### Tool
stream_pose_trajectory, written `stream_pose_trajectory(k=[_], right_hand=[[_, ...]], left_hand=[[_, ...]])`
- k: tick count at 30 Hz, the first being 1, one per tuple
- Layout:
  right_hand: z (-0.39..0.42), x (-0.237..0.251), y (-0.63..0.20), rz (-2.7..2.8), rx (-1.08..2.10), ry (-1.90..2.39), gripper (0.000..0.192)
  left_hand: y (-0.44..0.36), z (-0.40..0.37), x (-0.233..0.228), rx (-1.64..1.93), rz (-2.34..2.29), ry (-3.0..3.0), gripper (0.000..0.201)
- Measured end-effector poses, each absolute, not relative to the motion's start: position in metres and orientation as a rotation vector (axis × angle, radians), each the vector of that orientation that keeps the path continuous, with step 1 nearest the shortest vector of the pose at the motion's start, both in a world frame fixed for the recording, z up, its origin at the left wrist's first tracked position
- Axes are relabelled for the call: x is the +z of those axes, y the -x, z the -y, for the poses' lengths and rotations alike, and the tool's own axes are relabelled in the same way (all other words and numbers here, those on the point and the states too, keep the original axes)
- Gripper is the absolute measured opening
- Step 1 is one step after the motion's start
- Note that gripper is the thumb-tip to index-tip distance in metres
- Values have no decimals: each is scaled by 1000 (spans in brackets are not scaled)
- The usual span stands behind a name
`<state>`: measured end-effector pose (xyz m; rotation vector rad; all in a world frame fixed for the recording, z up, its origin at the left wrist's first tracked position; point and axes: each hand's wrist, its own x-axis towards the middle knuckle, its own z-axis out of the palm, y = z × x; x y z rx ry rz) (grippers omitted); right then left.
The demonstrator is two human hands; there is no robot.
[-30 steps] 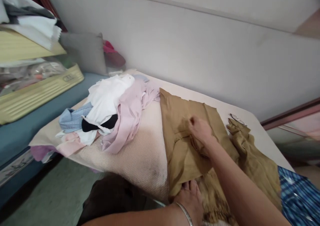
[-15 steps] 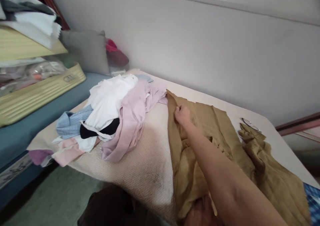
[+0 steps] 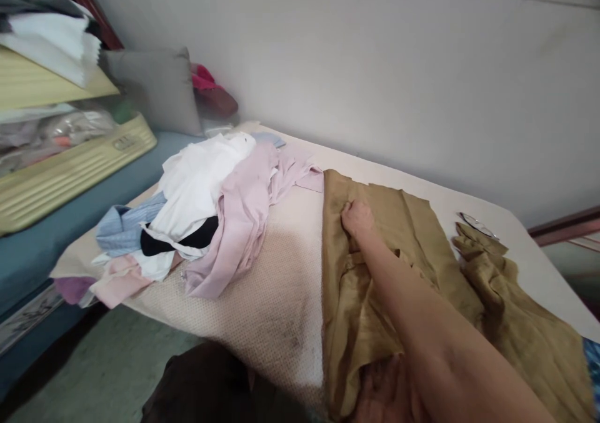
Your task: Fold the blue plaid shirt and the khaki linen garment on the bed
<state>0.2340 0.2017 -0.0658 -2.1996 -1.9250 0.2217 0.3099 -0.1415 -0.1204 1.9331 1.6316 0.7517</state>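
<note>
A mustard-brown garment (image 3: pixel 398 213) lies spread on the right part of the padded table, its left edge nearly straight. Near its upper left corner my right hand (image 3: pixel 359 220) is closed, fingers pinching the cloth; the forearm crosses over the garment. At the bottom of the view, partly under that forearm, my left hand (image 3: pixel 382 392) rests at the near edge of the cloth with its fingers stretched out. Gathered folds lie between the two hands. To the right, a crumpled brown part (image 3: pixel 492 279) with a narrow, cuff-like end lies in loose folds.
On the left of the padded table (image 3: pixel 276 285) is a heap of clothes, with a white garment (image 3: pixel 201 173) and a pink one (image 3: pixel 244 217). Eyeglasses (image 3: pixel 478 225) lie at the far right. A wall (image 3: pixel 375 67) stands behind; yellow plastic shelving (image 3: pixel 70 167) is at left.
The garment's upper left corner, pointed before, is now squarer, and its left edge is straighter. My right hand keeps its grip near that corner. The camera view has shifted slightly.
</note>
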Motion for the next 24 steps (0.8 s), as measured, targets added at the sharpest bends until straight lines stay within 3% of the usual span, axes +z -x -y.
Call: stream_pose_trajectory(k=[5,10,12,16,20,24], right_hand=[[-204,-66,-236,2011,204,2194,40],[-183,-41,-249,2174,193,2093,40],[-150,-25,-266,2282,188,1933,37],[-56,0,-325,2406,305,1650,28],[9,-3,-392,2298,376,1761,20],[15,-22,-426,2337,87,2003,31]], left_hand=[[-285,137,-97,732,-1245,-2125,42],[-232,116,-38,396,-642,-2200,36],[-203,96,-8,414,-704,-2128,16],[-142,50,32,671,-1363,-1921,20],[-112,33,31,379,-1747,-2044,18],[-113,34,18,197,-1618,-2125,19]])
